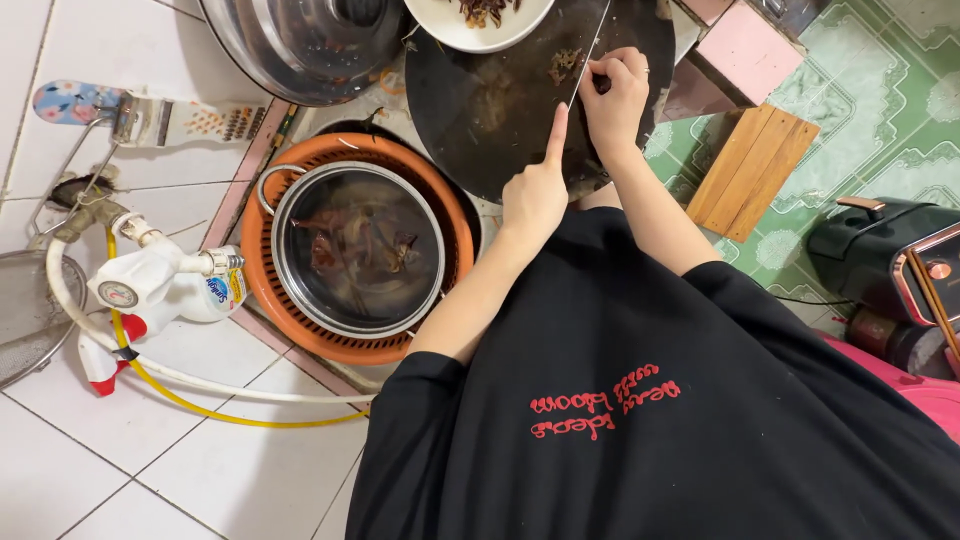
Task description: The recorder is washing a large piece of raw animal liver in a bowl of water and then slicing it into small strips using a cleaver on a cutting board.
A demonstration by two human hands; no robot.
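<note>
The top edge cut off the white plate (480, 30) and the large metal bowl (300, 45), so most of each lay out of view. The knife's handle was hidden inside the right hand (612, 95). The dark scraps (565, 62) beside the blade (588, 55) were too small to identify. The strainer (25, 315) ran off the left edge.

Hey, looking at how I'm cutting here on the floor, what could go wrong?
1. The left hand has its forefinger laid along the knife blade; a slip may cut it.
2. The round dark cutting board sits among bowls on the floor, so it might shift.
3. The steel bowl of dark liquid sits close to the left forearm and could be knocked.
</note>
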